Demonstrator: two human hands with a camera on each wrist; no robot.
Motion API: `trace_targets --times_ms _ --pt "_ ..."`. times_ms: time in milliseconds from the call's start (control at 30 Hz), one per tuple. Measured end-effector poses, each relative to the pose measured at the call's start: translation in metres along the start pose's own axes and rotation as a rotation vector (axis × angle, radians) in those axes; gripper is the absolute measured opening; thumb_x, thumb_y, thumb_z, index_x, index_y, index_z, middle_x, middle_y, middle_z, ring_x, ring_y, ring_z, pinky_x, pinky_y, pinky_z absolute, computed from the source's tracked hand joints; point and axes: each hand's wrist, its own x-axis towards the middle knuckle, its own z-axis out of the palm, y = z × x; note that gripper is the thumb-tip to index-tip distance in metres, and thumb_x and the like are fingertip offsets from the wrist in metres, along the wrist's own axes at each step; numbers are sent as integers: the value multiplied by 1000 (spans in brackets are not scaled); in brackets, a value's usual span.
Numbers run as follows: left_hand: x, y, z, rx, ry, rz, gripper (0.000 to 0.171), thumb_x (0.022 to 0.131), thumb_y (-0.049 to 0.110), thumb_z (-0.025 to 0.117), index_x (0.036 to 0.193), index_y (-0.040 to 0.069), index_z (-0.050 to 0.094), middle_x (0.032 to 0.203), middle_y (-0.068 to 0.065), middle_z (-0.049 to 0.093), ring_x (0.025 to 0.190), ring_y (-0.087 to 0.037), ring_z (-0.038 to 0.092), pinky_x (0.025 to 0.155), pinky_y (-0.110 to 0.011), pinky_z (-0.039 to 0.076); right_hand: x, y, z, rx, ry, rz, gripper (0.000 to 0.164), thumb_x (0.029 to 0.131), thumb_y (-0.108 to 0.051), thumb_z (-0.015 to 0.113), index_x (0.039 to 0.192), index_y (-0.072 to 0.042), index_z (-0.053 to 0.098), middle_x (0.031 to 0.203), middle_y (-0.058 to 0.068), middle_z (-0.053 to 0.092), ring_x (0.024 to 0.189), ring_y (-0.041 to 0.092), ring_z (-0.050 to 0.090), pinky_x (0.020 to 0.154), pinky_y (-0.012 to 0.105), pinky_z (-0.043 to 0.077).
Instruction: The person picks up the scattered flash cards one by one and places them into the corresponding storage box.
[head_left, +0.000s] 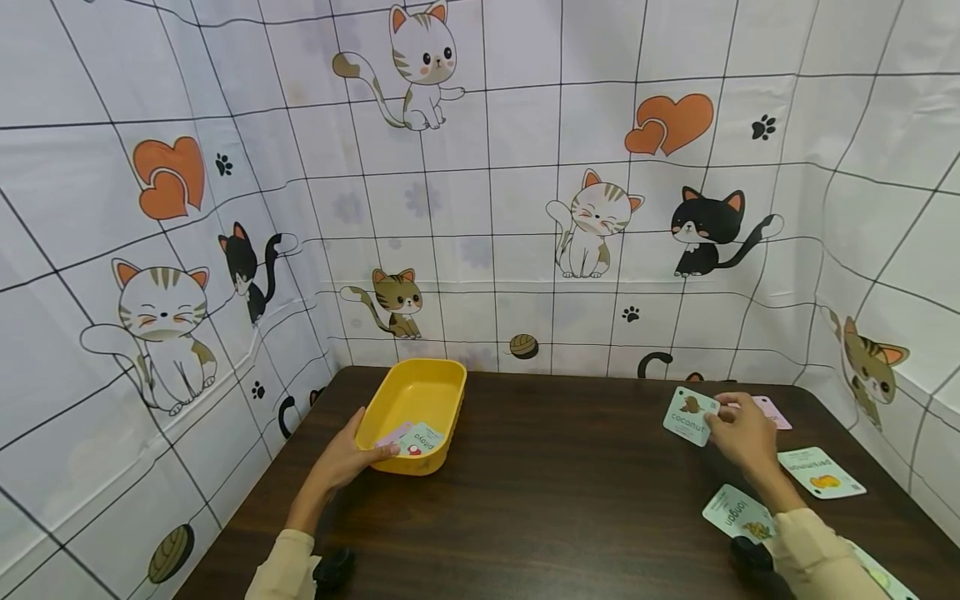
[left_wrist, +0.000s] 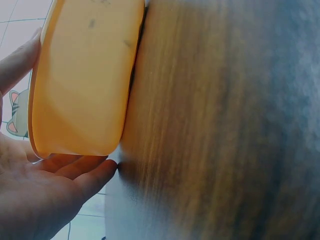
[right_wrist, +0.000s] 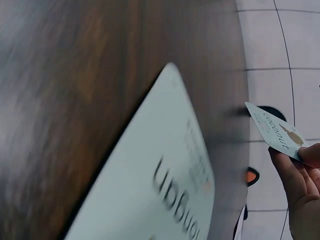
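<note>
Though thin, coconut card (head_left: pixel 688 417) seemingly stiff.

Through my head camera I get a screened-off nook: wrinkled white sheeting (head_left: pixel 525 208), printed tile-fashion with cartoon cats (head_left: pixel 597 221) and orange hearts (head_left: pixel 678 121), encloses a dark wood-grain worktop (head_left: pixel 555 483) left, right and behind. Home or studio, I can't tell.

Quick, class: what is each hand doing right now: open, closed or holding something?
Left hand: holding the yellow tray.
Right hand: pinching the coconut card.
</note>
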Motion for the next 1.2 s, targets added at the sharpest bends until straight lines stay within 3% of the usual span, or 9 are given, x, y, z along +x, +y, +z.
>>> trace_targets --times_ms 100,233,367,600,800,967,1200 --pt "0 0 0 6 -5 -7 119 88 45 84 171 -1 12 162 -30 44 129 -35 56 123 -62 39 1 -8 3 8 -4 -20 37 99 -7 68 130 11 57 119 38 72 60 -6 61 64 19 42" --pt "0 0 -1 20 -5 -16 122 88 47 83 171 -2 9 169 -32 33 137 -38 53 125 -63 35 2 -16 9 27 -17 -32 38 98 -5 68 130 13 55 119 40 71 65 5 69 55 20 48" --pt "-1 2 -1 20 -3 -13 120 89 46 83 171 -2 11 166 -31 39 132 -36 55 124 -63 38 4 -23 15 53 -36 -32 39 98 -2 68 131 14 54 119 41 70 71 11 72 54 19 51" --pt "-1 3 -1 27 0 -22 118 89 46 83 171 0 13 163 -29 43 130 -35 55 123 -61 39 6 -36 23 72 -56 -13 38 98 -3 69 131 11 57 122 37 72 74 0 65 55 17 52" --pt "0 3 -1 23 -1 -21 120 88 47 84 171 -1 11 165 -30 40 134 -38 54 124 -62 37 8 -44 30 108 -63 -20 36 98 0 69 130 11 57 123 38 71 80 19 77 56 15 54" --pt "0 2 0 24 -3 -23 121 89 47 83 171 -3 9 171 -32 30 142 -42 50 126 -64 32 8 -49 35 118 -64 -31 36 97 1 68 130 13 57 122 38 71 83 24 77 57 14 55" --pt "0 0 1 26 4 -1 118 89 45 83 171 -2 12 164 -30 42 130 -36 55 124 -63 37 7 -57 41 140 -93 -32 37 98 1 68 131 13 56 123 38 71 88 29 79 58 16 56"
